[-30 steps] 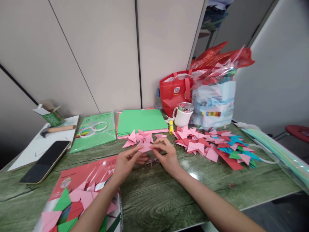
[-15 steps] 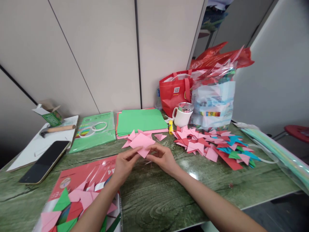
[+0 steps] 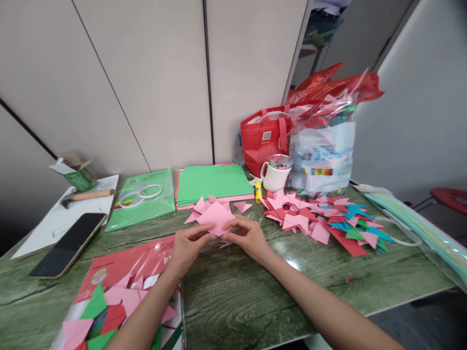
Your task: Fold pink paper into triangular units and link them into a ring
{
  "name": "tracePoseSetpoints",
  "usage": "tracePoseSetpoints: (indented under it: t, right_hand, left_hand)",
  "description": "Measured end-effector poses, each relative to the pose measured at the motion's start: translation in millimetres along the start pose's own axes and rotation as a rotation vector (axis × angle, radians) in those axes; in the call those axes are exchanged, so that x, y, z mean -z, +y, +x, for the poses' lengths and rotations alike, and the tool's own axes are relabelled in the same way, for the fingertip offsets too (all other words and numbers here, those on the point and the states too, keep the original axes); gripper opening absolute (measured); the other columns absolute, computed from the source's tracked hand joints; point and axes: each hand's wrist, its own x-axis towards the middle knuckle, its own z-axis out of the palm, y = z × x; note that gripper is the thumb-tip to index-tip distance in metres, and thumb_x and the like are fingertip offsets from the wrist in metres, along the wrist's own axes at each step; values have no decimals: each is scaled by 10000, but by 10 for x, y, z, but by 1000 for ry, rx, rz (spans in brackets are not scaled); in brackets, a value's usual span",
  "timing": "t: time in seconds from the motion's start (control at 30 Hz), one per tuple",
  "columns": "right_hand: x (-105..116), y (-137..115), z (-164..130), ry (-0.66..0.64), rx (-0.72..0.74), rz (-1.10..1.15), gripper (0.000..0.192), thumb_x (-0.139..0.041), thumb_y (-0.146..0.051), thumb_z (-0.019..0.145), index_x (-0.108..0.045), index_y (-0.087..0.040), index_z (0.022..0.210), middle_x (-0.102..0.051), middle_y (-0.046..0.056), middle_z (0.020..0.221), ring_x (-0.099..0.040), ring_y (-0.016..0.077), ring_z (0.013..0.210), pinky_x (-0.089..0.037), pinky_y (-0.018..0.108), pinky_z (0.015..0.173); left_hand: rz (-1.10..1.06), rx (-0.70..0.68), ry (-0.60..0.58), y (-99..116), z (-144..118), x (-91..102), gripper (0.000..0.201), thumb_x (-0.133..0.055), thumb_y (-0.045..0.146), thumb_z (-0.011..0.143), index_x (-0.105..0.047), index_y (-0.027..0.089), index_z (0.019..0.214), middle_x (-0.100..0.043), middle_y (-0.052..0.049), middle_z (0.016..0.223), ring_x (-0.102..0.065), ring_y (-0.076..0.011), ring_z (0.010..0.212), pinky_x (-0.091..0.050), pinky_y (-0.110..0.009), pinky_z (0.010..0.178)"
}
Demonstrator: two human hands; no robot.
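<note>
"A4" reads on the red paper pack (image 3: 138, 265); your left hand (image 3: 188, 247) and right hand (image 3: 248, 238) pinch the pink folded paper (image 3: 216, 218) between them, just above the green table (image 3: 255, 301)

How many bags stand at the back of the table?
2, side by side against the wall: a red tote bag behind the white mug, and a clear plastic bag stuffed with folded paper to its right. More may be hidden behind them.

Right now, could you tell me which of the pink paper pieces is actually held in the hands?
The pink square, pinched between left hand and right hand; the other pink pieces lie on the table behind it.
</note>
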Motion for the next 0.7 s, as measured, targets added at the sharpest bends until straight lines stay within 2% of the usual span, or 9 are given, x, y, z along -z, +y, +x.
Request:
tracePoseSetpoints:
  t: [0.17, 0.33, 0.5, 0.63, 0.7]
  right_hand:
    - [9, -13, 14, 19, 7, 28, 115, -712, -294, 631, -682, -186, 658, -602, 10, 665, -545, 142, 658, -427, 253, 609]
    - [-26, -23, 3, 38, -92, 120, 115, -720, -277, 614, -676, -172, 629, -621, 14, 634, -548, 138, 612, -428, 256, 591]
    - [-76, 36, -9, 74, -191, 277, 211, -752, -259, 556, -594, -162, 655, -580, -18, 607, -526, 109, 553, -426, 230, 543]
    - [-89, 51, -10, 87, -174, 289, 246, -760, -240, 534, -559, -164, 656, -550, -33, 604, -521, 102, 558, -432, 217, 542]
    - [-91, 42, -12, 67, -158, 265, 204, -748, -248, 553, -588, -156, 639, -579, -13, 626, -536, 112, 581, -443, 226, 563]
  left_hand:
    - [-27, -18, -6, -35, -16, -23, 120, -722, 256, 589, -734, 198, 694, -724, -34, 704, -640, -187, 667, -493, -254, 634]
    - [-134, 18, 10, -23, -26, -65, 92, -726, 236, 593, -728, 192, 674, -721, -29, 699, -646, -177, 686, -500, -250, 677]
    - [-275, 82, 48, -30, -28, -98, 201, -749, 220, 557, -710, 163, 746, -715, -34, 716, -652, -177, 661, -523, -275, 665]
    - [-355, 112, 15, -54, -35, -106, 310, -749, 195, 559, -689, 170, 862, -709, -16, 699, -651, -168, 642, -534, -289, 664]
    - [-367, 116, 1, -55, -40, -104, 268, -745, 204, 565, -696, 167, 826, -708, -15, 711, -651, -170, 648, -541, -302, 672]
